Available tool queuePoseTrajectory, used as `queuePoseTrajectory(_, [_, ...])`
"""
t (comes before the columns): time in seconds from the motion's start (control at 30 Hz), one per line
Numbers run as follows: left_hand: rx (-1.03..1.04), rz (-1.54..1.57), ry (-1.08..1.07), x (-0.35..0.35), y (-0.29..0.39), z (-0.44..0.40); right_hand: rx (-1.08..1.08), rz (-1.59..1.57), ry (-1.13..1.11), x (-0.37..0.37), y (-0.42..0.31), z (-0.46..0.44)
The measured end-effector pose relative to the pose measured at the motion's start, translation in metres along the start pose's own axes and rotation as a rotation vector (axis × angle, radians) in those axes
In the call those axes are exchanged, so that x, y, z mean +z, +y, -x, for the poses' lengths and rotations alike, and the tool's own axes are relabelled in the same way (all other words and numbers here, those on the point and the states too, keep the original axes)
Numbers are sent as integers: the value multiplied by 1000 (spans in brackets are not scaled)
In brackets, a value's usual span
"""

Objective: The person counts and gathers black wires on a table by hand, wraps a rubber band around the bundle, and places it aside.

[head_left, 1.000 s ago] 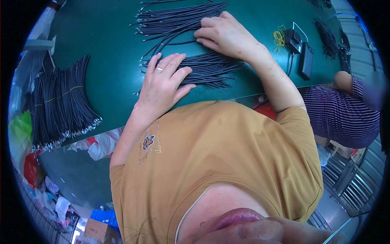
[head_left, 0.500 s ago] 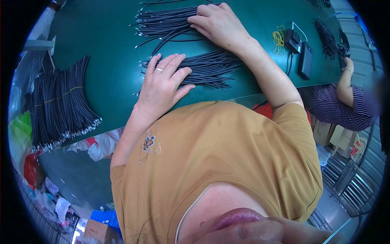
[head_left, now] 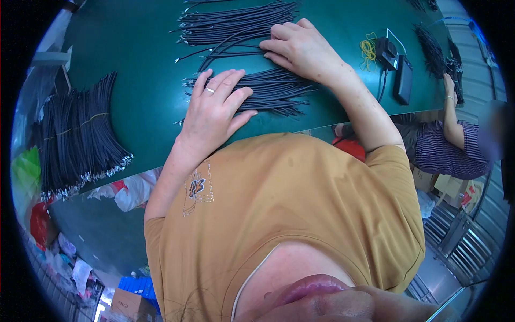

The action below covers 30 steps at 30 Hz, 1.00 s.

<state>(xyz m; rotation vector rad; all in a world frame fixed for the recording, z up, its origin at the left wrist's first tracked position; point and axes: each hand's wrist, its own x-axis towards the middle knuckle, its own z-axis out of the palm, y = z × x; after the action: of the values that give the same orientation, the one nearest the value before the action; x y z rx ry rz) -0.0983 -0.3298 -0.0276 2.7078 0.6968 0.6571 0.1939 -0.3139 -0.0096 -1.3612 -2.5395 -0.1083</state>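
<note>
My left hand (head_left: 212, 110), a ring on one finger, lies flat with spread fingers over the left end of the near bundle of black cables (head_left: 276, 91). Silver tips show at that end. My right hand (head_left: 300, 51) is curled, thumb and fingers closed on the right end of a few black cables (head_left: 233, 52). These lie between the near bundle and a farther bundle of black cables (head_left: 230, 24). How many the fingers hold is hidden.
A thick stack of cables (head_left: 80, 134) bound with yellow bands lies at left on the green table (head_left: 145, 64). At right are yellow bands (head_left: 367, 49), a black adapter (head_left: 386, 53) and a black power bank (head_left: 403, 80). A co-worker (head_left: 448, 142) reaches toward cables (head_left: 429, 48) at the table's end.
My right hand has come off the farther bundle, moving slightly right and toward me to the loose cables. My left hand stays put. The co-worker's arm has shifted.
</note>
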Motion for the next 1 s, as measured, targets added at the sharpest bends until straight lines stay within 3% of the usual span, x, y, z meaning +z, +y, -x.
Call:
queuePoseTrajectory(0.13, [-5,2,5,0,0,0,-78,-84,-65,-2,-2,-1])
queuePoseTrajectory(0.77, [-6,2,-4,1,0,0,-26,-116,-138,-7,-3,1])
queuePoseTrajectory(1.0, [-33,20,8,3,1,1,-131,-211,-182,-11,-3,-4])
